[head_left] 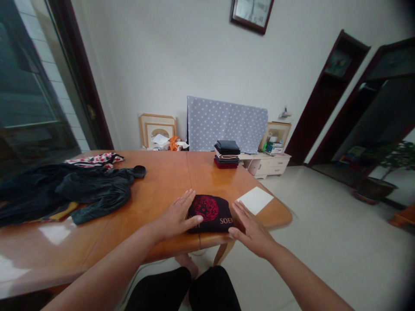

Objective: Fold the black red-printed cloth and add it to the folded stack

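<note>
A dark folded garment (212, 211) lies at the near edge of the wooden table, with a round red design and pale lettering on its top face. Along its left side rests my left hand (180, 216), fingers stretched out and the thumb over the cloth. My right hand (249, 226) is at the garment's right side, its fingers also extended and the thumb near the lower right corner. Neither hand grips the cloth. Farther back on the table stands a neat stack of folded clothes (227, 154).
Loose dark clothes (97, 185) are heaped on the left of the wooden table (162, 172), beside a red, white and black patterned cloth (97, 160). A white sheet (255, 200) lies near the right corner. Behind are a dotted cover (223, 123) and a low white cabinet (274, 166).
</note>
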`<action>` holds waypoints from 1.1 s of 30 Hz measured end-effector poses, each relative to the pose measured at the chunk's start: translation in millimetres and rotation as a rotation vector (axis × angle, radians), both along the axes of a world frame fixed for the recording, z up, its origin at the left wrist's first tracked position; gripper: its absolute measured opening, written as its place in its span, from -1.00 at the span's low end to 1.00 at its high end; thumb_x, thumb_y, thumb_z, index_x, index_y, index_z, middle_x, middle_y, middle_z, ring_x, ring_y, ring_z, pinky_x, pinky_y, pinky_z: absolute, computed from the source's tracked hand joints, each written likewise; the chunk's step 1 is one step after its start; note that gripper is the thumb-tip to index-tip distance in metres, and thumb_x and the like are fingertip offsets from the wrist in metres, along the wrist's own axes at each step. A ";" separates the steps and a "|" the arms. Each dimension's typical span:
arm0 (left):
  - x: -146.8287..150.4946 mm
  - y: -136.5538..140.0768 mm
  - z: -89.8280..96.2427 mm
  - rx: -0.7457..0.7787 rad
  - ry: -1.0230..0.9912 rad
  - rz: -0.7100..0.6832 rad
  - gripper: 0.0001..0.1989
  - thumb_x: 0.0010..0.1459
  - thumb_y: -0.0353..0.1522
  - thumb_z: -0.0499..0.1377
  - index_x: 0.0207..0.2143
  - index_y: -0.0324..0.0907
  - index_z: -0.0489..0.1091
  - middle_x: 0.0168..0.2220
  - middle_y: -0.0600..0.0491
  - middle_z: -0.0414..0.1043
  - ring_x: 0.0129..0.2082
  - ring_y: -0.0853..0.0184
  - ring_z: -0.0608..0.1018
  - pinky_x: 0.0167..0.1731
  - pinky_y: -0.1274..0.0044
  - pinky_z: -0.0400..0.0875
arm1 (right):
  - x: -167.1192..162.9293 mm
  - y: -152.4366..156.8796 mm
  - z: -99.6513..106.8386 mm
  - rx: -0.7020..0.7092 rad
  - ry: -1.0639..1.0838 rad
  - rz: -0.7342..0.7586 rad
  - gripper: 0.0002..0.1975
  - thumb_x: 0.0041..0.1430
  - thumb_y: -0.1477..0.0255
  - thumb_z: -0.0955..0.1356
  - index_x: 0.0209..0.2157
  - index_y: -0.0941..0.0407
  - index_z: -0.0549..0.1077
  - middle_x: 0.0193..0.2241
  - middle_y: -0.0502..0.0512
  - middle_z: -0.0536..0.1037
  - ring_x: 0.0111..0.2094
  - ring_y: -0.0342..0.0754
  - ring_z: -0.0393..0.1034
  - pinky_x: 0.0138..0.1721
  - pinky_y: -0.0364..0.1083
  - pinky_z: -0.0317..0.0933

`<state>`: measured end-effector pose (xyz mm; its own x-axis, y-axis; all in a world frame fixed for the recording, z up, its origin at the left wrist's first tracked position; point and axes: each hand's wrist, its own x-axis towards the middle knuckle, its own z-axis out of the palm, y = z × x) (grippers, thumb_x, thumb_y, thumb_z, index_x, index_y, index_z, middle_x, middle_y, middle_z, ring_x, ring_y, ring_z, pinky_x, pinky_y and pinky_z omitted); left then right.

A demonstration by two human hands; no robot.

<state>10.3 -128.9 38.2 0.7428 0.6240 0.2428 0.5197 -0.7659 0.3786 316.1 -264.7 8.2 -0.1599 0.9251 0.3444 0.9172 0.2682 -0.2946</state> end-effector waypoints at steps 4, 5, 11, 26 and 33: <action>16.4 13.5 14.8 -0.036 -0.093 0.108 -0.26 0.33 0.02 -0.15 0.37 -0.25 0.01 0.39 -0.16 0.01 0.39 0.17 0.06 0.33 0.32 -0.03 | 6.9 -8.5 -16.2 0.052 0.176 -0.088 -0.34 0.33 0.09 0.22 0.37 0.03 0.07 0.36 0.18 0.10 0.37 0.12 -0.06 0.32 0.22 -0.01; 22.8 16.3 18.8 -0.036 -0.091 0.105 -0.27 0.33 0.02 -0.16 0.35 -0.28 0.07 0.36 -0.17 0.07 0.38 0.16 0.11 0.33 0.33 -0.01 | 7.4 -9.5 -20.7 0.060 0.212 -0.103 -0.37 0.33 0.10 0.22 0.35 0.02 0.12 0.35 0.18 0.13 0.36 0.11 -0.02 0.31 0.22 0.01; 59.9 26.6 35.5 -0.039 -0.021 0.018 -0.36 0.32 -0.04 -0.11 0.19 -0.32 0.32 0.22 -0.21 0.33 0.24 0.12 0.36 0.26 0.37 0.13 | 6.4 -10.9 -36.6 0.113 0.321 -0.138 -0.45 0.33 0.11 0.24 0.26 0.04 0.28 0.30 0.20 0.23 0.31 0.12 0.11 0.28 0.22 0.09; 79.6 45.5 24.2 -0.333 -0.047 0.055 -0.58 0.18 -0.02 0.07 -0.52 -0.11 0.43 -0.44 -0.05 0.52 -0.38 0.16 0.53 -0.21 0.40 0.34 | -8.7 -16.1 -29.5 0.238 0.290 -0.205 -0.50 0.34 0.18 0.23 0.22 0.07 0.32 0.27 0.22 0.28 0.27 0.14 0.19 0.23 0.20 0.19; 80.1 45.5 9.5 -0.394 -0.179 0.110 -0.69 0.22 -0.16 -0.01 -0.37 -0.14 0.41 -0.31 -0.01 0.51 -0.23 0.21 0.51 -0.11 0.42 0.33 | -64.0 -1.6 20.9 0.225 0.010 0.045 -0.37 0.28 0.22 0.28 0.31 0.15 0.19 0.36 0.23 0.07 0.38 0.13 -0.10 0.34 0.20 -0.04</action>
<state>90.4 -83.3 47.7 0.6345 0.7677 0.0891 0.4902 -0.4889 0.7216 252.1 -266.3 29.1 -0.1946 0.8168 0.5431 0.9003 0.3685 -0.2316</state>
